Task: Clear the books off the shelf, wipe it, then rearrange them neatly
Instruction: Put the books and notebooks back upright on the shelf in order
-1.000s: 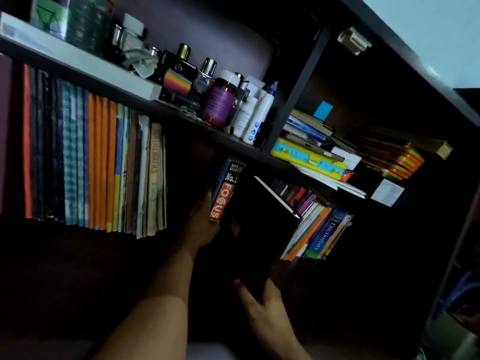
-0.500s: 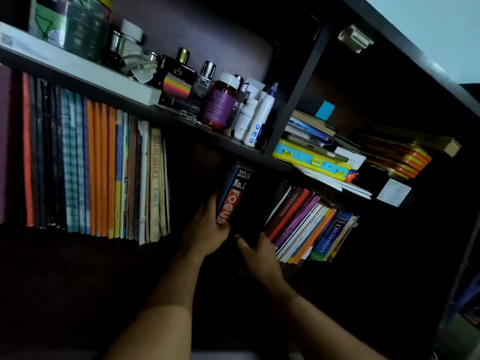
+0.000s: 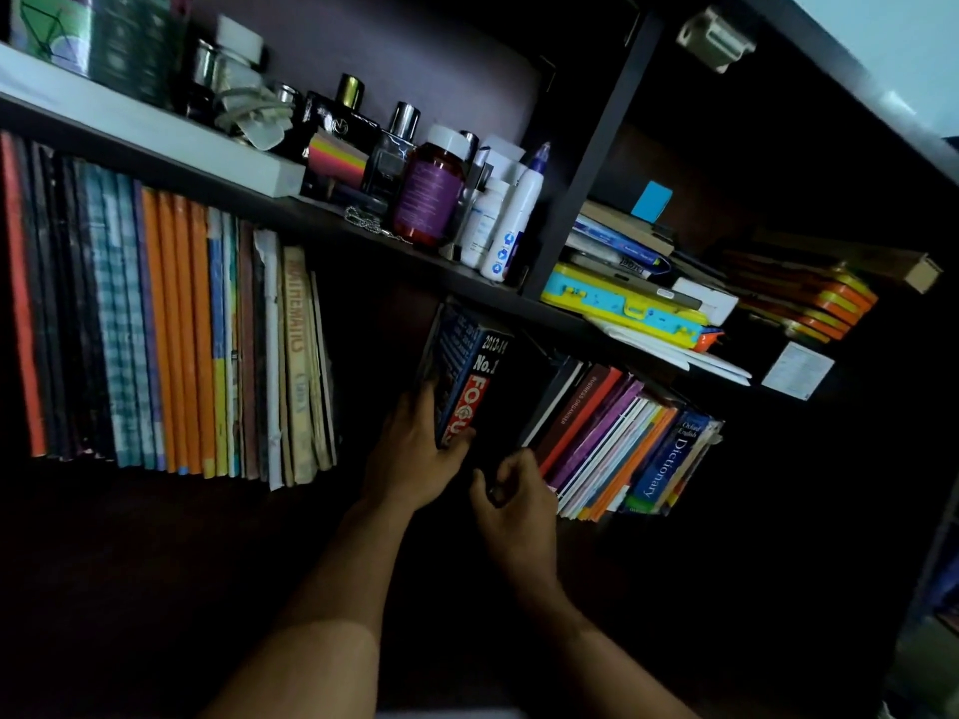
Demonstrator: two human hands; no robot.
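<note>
Head view: the left hand (image 3: 415,454) grips the thick "FOCUS" book (image 3: 469,376) standing on the dark lower shelf (image 3: 155,511), thumb across its spine, while the right hand (image 3: 511,503) curls round a dark book just beside it, too dim to make out. To the right lean colourful books ending with a blue dictionary (image 3: 669,459); well to the left stands a row of upright books (image 3: 155,329).

On the lower shelf (image 3: 155,511), a row of upright books (image 3: 166,350) stands at nine o'clock. A leaning row with a dictionary (image 3: 669,459) sits at three o'clock. One thick book (image 3: 467,376) stands between them, with bottles (image 3: 441,194) above at twelve.
</note>
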